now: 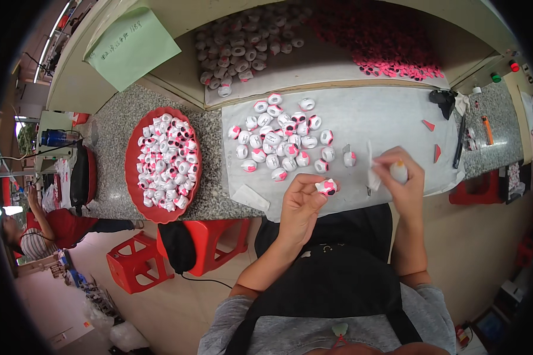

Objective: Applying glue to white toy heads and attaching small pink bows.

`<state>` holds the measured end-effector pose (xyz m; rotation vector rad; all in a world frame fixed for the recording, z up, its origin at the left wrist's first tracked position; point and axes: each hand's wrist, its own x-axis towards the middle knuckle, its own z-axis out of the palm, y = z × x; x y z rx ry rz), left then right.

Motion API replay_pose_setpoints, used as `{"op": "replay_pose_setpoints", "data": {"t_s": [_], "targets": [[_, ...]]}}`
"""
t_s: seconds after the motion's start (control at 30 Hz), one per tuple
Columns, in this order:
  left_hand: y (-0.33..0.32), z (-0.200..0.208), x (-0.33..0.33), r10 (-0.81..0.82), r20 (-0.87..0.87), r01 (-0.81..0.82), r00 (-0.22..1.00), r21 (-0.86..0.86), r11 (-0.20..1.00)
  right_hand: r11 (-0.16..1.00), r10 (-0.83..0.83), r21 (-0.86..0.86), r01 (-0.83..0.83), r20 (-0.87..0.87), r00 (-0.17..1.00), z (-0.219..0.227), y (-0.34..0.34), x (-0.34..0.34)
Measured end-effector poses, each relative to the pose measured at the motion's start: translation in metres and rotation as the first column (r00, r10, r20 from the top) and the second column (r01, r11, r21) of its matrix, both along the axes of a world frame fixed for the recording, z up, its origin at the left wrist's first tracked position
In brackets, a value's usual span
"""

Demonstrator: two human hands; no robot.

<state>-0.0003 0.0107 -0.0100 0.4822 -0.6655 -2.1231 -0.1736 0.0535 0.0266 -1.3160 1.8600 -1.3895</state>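
My left hand pinches a small white toy head with pink and black parts above the paper-covered bench. To its right, my right hand curls around a small white bottle with a yellowish tip. A white strip, smeared by motion, stands at its fingertips; I cannot tell what it is. Several loose white-and-pink toy heads are spread on the white paper beyond my left hand. One single head sits apart, nearer my right hand.
At left, a red scalloped tray is heaped with toy heads. The shelf behind holds white heads and pink pieces. Red triangular pieces, a black pen-like tool and an orange cutter lie at right. Red stools stand below; another person is far left.
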Motion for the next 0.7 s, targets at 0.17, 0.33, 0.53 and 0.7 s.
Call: {"op": "replay_pose_setpoints", "data": {"t_s": [0.17,0.33,0.53,0.7], "targets": [[0.004,0.006,0.0,0.16,0.186,-0.12,0.969,-0.206,0.971,0.973,0.213,-0.149,-0.177,0.282,0.935,0.004,-0.006,0.042],[0.002,0.009,-0.002,0.455,0.339,-0.146,0.823,-0.649,0.747,0.97,0.236,-0.122,-0.21,0.266,0.935,-0.005,0.0,0.031],[0.002,0.009,0.001,0.573,0.367,-0.129,0.733,-0.751,0.647,0.982,-0.043,-0.188,0.014,-0.151,0.988,0.003,-0.001,0.01],[0.001,0.01,0.004,0.59,0.383,0.02,0.711,-0.85,0.527,0.96,-0.234,-0.165,0.227,-0.026,0.972,-0.007,0.014,-0.028]]}}
